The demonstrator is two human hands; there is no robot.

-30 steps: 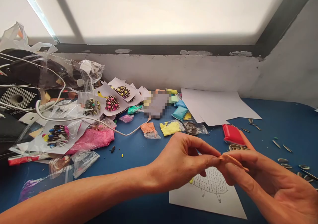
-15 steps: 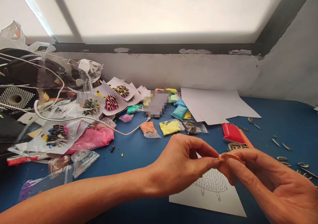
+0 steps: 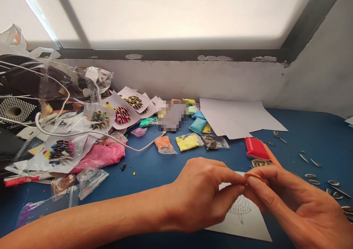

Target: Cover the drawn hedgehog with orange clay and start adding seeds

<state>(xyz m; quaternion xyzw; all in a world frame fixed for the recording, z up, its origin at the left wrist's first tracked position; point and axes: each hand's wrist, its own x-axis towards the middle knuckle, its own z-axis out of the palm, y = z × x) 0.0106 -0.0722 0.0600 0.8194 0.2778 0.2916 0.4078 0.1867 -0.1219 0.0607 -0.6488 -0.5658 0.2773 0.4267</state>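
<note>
A flattened piece of orange modelling clay (image 3: pixel 256 176) is pinched between the thumb and fingers of my right hand (image 3: pixel 306 205). My left hand (image 3: pixel 204 194) is closed in a pinch at the clay's left edge, its fingertips meeting those of the right. Much of the clay is covered by the fingers. Beneath both hands lies a white sheet with a pencil drawing (image 3: pixel 241 206) of a scaly-patterned body with a leg; the hands hide its upper part. Just behind my right hand are a pile of striped sunflower seeds (image 3: pixel 260 163) and a red clay packet (image 3: pixel 257 148).
Clay packets in orange (image 3: pixel 164 145), yellow (image 3: pixel 189 142) and black (image 3: pixel 215 142) lie mid-table. White paper sheets (image 3: pixel 239 116) rest against the wall. Seed-covered clay figures (image 3: pixel 122 115), a white cable (image 3: pixel 91 132) and plastic bags crowd the left. Loose seeds (image 3: pixel 314 182) are scattered right.
My left hand has shifted slightly down and right, covering more of the drawing. The orange clay has been turned and shows less between the fingers. The view has moved slightly.
</note>
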